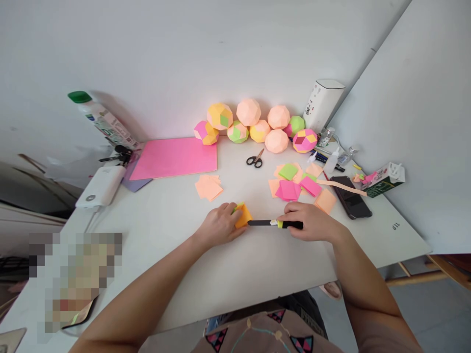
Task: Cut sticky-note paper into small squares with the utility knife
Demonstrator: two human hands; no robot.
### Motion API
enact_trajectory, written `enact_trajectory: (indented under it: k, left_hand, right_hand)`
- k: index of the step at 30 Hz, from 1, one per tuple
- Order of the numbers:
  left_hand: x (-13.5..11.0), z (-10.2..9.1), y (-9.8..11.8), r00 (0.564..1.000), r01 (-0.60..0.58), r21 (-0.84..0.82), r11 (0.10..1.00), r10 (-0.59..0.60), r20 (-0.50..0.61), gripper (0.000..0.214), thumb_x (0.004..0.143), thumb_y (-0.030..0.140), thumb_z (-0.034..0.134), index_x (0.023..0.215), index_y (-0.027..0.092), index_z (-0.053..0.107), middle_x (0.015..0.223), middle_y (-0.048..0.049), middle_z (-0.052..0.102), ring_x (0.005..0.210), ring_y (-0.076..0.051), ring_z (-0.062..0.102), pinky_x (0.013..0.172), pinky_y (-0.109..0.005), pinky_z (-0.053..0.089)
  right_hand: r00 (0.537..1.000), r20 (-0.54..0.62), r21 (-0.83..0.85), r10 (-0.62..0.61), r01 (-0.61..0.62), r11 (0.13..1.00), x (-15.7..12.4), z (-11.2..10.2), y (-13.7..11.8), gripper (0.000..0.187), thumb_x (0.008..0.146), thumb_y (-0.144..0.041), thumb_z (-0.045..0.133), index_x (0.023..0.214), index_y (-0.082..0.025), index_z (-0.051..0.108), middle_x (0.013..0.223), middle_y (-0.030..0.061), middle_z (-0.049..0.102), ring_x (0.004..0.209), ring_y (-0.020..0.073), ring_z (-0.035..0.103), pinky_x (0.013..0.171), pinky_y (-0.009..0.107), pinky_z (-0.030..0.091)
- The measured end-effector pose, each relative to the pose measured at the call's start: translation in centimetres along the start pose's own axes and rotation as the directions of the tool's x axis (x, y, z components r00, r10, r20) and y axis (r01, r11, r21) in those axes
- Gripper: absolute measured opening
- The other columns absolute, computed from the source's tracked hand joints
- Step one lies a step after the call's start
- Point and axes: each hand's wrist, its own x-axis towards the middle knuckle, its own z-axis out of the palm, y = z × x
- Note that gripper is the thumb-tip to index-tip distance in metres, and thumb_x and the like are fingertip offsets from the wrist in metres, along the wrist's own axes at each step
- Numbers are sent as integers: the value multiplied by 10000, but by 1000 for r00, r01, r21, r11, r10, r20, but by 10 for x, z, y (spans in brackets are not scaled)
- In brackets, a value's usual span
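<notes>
Nearest, in the lower middle of the frame, the left hand has its fingers curled closely around a small yellow-orange folded paper piece, with a little green showing at its upper edge. To its right, the right hand is closed around the handle of a black and yellow utility knife; the dark blade points left, and its tip meets the near right edge of the paper, though I cannot tell if it is inside the fold.

In my judgement, the step in hand is working the blade at this paper's edge. The next move seems to call for a firm left grip, fingertips away from the blade, and a light, straight movement of the knife.

Farther, at the centre, lies a small stack of peach paper squares; to the right is a loose pile of pink, green and peach paper squares. Behind them, black-handled scissors rest on the white table. Farthest, faceted coloured paper balls stand against the wall.
</notes>
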Motion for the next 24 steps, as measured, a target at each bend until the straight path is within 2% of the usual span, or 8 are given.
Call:
enact_trajectory:
  k: [8,12,19,24]
  left_hand:
    - [0,1,0,1000,-1,-25,1000,0,-6,333,944,429,385,824,166,549,893,-91,578,687,-179,527,505,-264,356]
    - [1,1,0,1000,0,-12,1000,0,-16,316,938,407,388,814,166,550,901,-93,582,683,-176,521,500,-265,350]
    - [1,1,0,1000,-5,2,1000,5,-11,193,896,243,401,824,167,562,917,-92,589,685,-173,519,506,-271,368]
    - [1,1,0,1000,-5,13,1000,5,-16,207,892,186,380,824,164,574,909,-94,594,701,-176,535,506,-270,375]
  right_hand:
    - [1000,-2,-28,7,-7,1000,0,1,-1,430,740,-98,513,1088,-239,724,898,40,623,751,155,588,637,264,448]
    - [999,52,-60,16,-13,998,-2,0,-3,409,746,-111,527,1084,-235,721,914,44,622,778,165,593,647,268,442]
    - [989,146,-48,35,-28,998,-5,-2,-12,375,789,-133,554,1125,-226,691,940,49,606,781,166,584,670,272,446]
    - [978,202,-65,55,-43,997,-1,4,-18,336,795,-135,569,1100,-200,694,923,63,596,790,180,578,676,280,441]
